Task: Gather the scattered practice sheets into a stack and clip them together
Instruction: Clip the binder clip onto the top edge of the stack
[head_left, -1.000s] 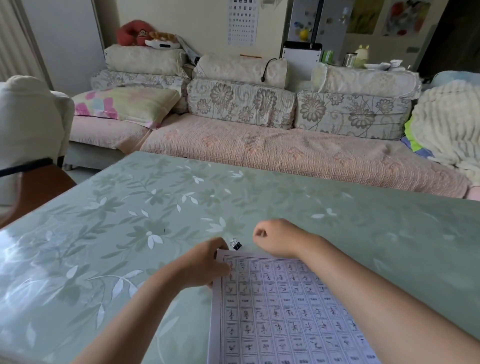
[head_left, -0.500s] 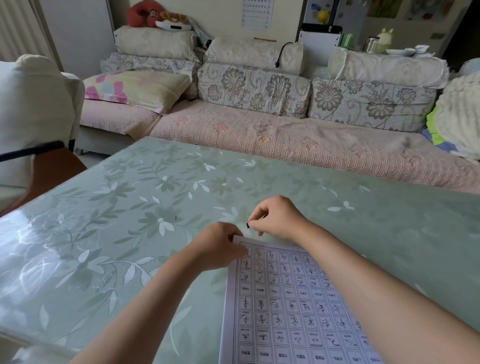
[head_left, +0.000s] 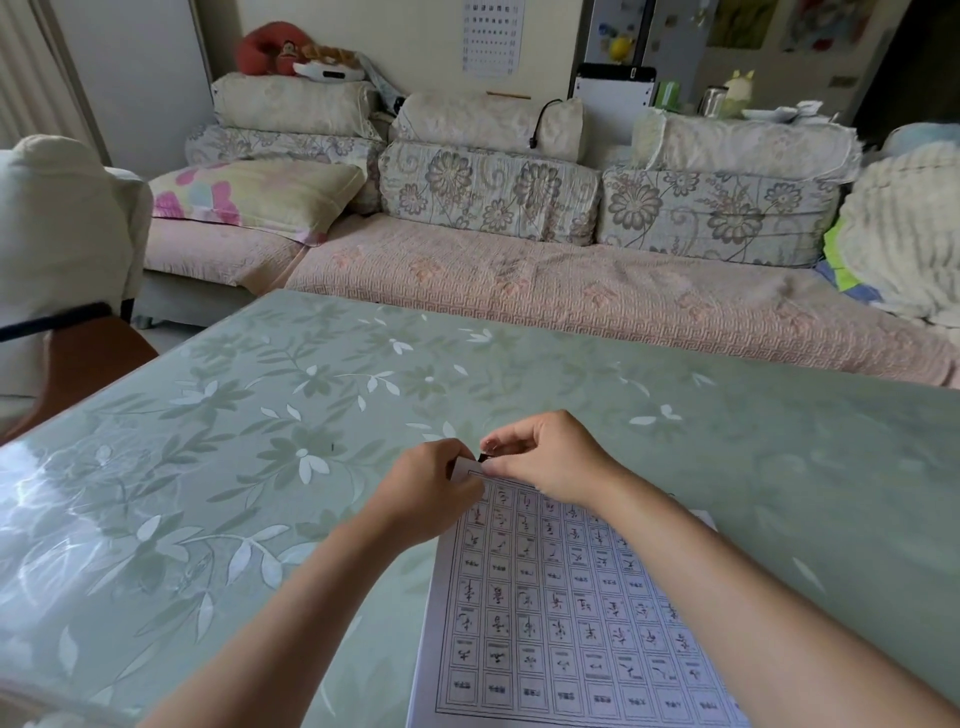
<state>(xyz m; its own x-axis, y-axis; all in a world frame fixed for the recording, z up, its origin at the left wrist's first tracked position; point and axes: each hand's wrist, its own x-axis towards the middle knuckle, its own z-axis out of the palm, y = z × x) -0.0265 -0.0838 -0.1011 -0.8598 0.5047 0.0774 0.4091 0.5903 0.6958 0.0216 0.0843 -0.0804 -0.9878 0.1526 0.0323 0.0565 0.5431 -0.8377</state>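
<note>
1. Practice sheets (head_left: 561, 613) lie as one squared stack on the near part of the table (head_left: 218, 457), right of centre, long side running toward the viewer; the stack's far left corner sits between the two hands
2. Left hand (head_left: 431, 493) is closed in a pinch on that far left corner, lifting it slightly off the table
3. Right hand (head_left: 545, 457) has thumb and forefinger pressed together on a small black clip (head_left: 483, 458) at the corner; most of the clip is hidden by the fingers, so I cannot tell whether it has bitten onto the paper yet
4. Handling judgement: sheets are light, thin and floppy, likely to fan or slide on the glossy table cover; best held right at the corner, edges pinched flush, while the clip goes on. The clip is probably stiff and springy, needing a firm squeeze
5. Writing: top sheet carries a printed grid of boxes with dark characters and small captions, too small to read. No brand or label is legible
</note>
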